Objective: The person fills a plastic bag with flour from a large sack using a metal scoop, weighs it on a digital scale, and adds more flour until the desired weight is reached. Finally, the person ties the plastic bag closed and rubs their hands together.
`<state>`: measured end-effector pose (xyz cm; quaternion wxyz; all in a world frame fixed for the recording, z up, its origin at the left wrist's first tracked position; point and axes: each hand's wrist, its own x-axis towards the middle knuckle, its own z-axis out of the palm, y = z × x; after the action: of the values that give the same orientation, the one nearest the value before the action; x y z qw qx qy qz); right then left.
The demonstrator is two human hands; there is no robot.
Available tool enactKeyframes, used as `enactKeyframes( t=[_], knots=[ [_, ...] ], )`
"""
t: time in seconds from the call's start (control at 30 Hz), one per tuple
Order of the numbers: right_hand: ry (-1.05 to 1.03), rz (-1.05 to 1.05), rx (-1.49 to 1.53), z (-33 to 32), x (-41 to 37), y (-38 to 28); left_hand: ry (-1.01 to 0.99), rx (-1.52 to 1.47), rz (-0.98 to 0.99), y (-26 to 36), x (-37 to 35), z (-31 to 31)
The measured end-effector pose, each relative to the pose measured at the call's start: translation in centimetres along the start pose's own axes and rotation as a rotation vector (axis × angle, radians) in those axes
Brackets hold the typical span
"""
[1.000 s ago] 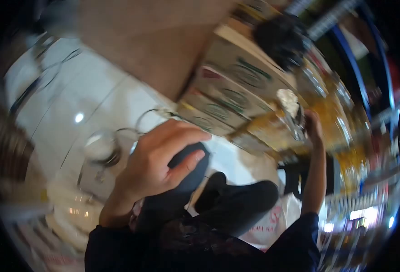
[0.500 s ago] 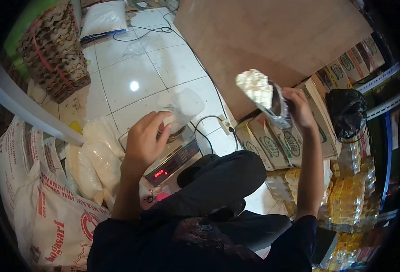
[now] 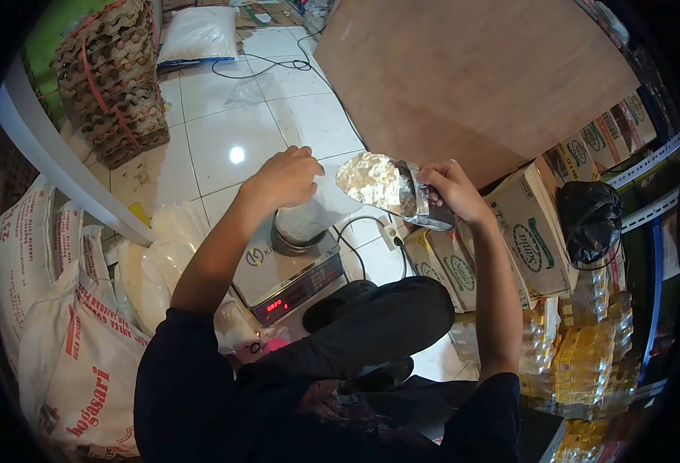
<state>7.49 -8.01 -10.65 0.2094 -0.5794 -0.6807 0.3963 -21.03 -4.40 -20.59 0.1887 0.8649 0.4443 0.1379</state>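
Right fingers (image 3: 435, 177) clenched on the scoop (image 3: 407, 194) have brought powder (image 3: 372, 180) near the bag (image 3: 303, 222) below curled left fingers (image 3: 303, 160), their hold unclear.

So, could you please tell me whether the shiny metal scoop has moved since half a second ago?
Yes, the shiny metal scoop, heaped with pale powder, has moved leftward in the view, closer to the silver rectangular digital scale.

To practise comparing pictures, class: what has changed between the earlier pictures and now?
The right hand has carried the loaded metal scoop leftward, close to the plastic bag. The left hand has moved forward to the bag's mouth; its grip is unclear. The digital scale, the bowl and the egg trays stayed put.
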Motion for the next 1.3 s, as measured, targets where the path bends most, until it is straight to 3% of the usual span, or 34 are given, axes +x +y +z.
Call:
enactKeyframes(
  t=[0.2,0.53,0.8,0.9,1.1,1.2,1.3],
  knots=[
    [0.036,-0.111,-0.264,0.8,1.5,0.2,0.072,-0.021,-0.035,-0.2,0.3,-0.3],
    [0.058,-0.1,-0.65,3.1,3.7,-3.0,0.216,-0.09,0.072,-1.7,0.2,0.9],
    [0.015,-0.211,-1.134,10.4,5.4,-6.1,0.275,-0.138,0.113,-1.7,0.9,1.3],
    [-0.038,-0.181,-1.201,12.1,6.1,-7.1,0.134,-0.131,0.035,-0.6,0.5,-0.3],
    [0.031,-0.092,-1.26,10.7,5.5,-9.0,0.336,-0.148,0.165,-2.3,0.1,1.1],
    [0.05,-0.011,-1.177,7.2,3.8,-10.3,0.323,-0.134,0.159,-2.5,0.0,0.9],
    [0.284,-0.047,-1.052,2.4,2.2,-7.5,0.37,-0.136,0.192,-2.9,0.0,1.3]
  ],
)
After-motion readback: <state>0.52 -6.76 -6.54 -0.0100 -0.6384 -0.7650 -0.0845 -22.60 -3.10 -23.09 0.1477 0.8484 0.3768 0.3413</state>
